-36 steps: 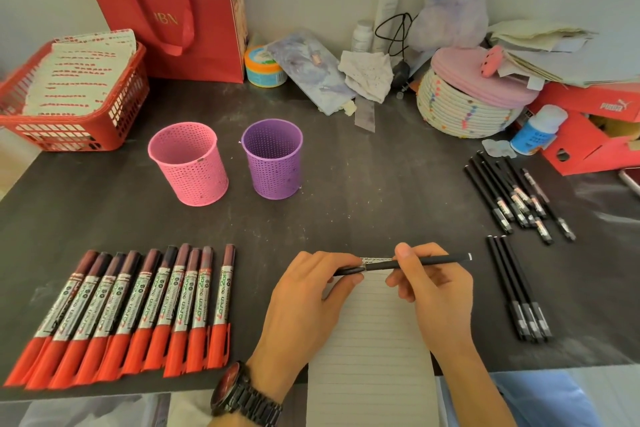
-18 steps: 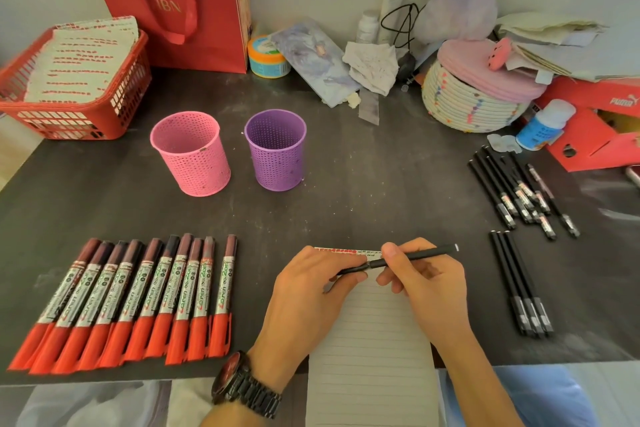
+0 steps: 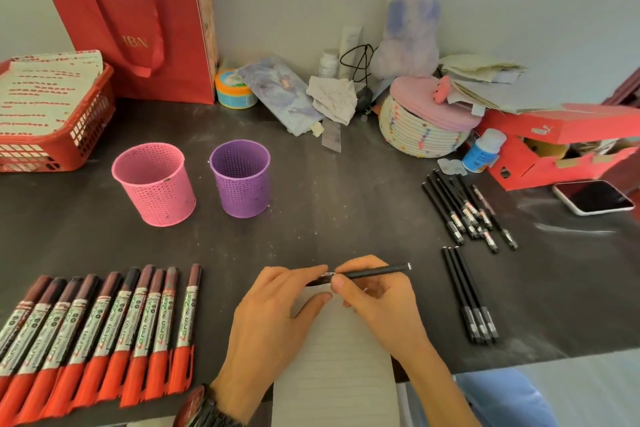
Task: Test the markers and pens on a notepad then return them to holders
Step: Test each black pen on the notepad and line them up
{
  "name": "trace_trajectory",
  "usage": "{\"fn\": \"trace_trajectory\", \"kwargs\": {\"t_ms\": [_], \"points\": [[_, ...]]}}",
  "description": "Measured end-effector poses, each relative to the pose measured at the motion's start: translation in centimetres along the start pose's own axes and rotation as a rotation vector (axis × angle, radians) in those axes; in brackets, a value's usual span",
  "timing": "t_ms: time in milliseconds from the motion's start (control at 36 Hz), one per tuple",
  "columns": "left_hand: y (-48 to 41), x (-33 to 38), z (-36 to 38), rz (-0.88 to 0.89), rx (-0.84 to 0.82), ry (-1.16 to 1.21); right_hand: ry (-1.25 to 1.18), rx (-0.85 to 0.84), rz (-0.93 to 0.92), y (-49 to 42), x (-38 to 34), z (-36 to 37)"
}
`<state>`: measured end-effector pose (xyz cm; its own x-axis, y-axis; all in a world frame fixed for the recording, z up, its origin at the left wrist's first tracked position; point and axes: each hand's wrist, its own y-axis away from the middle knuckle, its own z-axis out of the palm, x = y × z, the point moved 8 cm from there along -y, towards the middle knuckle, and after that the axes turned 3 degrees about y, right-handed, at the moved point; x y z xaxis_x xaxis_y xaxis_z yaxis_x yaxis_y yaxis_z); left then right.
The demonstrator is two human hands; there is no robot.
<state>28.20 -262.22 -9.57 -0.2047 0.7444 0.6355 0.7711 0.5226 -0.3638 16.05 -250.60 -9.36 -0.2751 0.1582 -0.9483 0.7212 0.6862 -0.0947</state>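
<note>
- A slim black pen [image 3: 377, 272] is held level in the air over the top edge of the lined white notepad [image 3: 332, 374]. The pad lies at the middle of the near edge of the dark desk [image 3: 346, 211] and overhangs it a little.
- The left hand [image 3: 277, 319] pinches the pen's cap end between thumb and forefinger. The right hand [image 3: 377, 305] grips the barrel just beside it, fingers curled round.
- With the hands opposed along the pen, I judge the cap is being worked. I cannot tell whether it is coming off or going on.
- Holding the pen here keeps its tip close to the paper for the test stroke.
- The red-bodied markers with dark caps [image 3: 104, 333] lie side by side along the near left edge, probably lined up to be taken in turn.
- More black pens [image 3: 464, 208] lie towards the right edge in a loose cluster, with three tidier ones nearer the front. They look sorted, though which lot is tested I cannot say.
- The pink perforated holder [image 3: 156, 184] and the purple perforated holder [image 3: 242, 180] stand upright, near each other but apart, left of the middle. Nothing pokes above their rims, so returning seems not yet begun.
</note>
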Motion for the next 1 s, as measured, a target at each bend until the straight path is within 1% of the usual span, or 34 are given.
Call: {"fn": "trace_trajectory", "kwargs": {"t_ms": [83, 167, 250, 306, 361, 444, 528, 583, 778, 1000], "points": [[0.1, -0.9, 0.8, -0.076, -0.060, -0.048, 0.019, 0.046, 0.050, 0.0, 0.3, -2.8], [0.1, -1.2, 1.4, -0.073, -0.114, -0.114, 0.020, 0.116, 0.087, 0.1, 0.5, -7.1], [0.0, -1.3, 1.7, -0.074, -0.145, -0.182, -0.031, 0.224, 0.182, 0.2, 1.6, -12.1], [-0.1, -1.6, 1.6, -0.096, -0.127, -0.204, 0.062, 0.248, 0.235, 0.3, 2.3, -15.6], [-0.1, -2.1, 1.4, -0.145, -0.122, -0.225, 0.214, 0.216, 0.311, 0.6, 3.4, -18.9], [-0.1, -2.5, 1.3, -0.197, -0.128, -0.238, 0.463, 0.091, 0.442, 1.2, 4.9, -22.1], [-0.2, -2.4, 1.3, -0.206, -0.141, -0.251, 0.685, 0.007, 0.498, 1.5, 5.7, -23.1], [-0.2, -2.3, 1.3, -0.198, -0.137, -0.253, 0.750, 0.000, 0.530, 1.6, 6.0, -23.1], [-0.2, -2.4, 1.3, -0.200, -0.133, -0.265, 0.780, -0.012, 0.511, 1.4, 6.7, -21.7], [-0.1, -2.4, 1.3, -0.174, -0.089, -0.249, 0.727, -0.029, 0.523, 1.4, 7.6, -21.3]]}}
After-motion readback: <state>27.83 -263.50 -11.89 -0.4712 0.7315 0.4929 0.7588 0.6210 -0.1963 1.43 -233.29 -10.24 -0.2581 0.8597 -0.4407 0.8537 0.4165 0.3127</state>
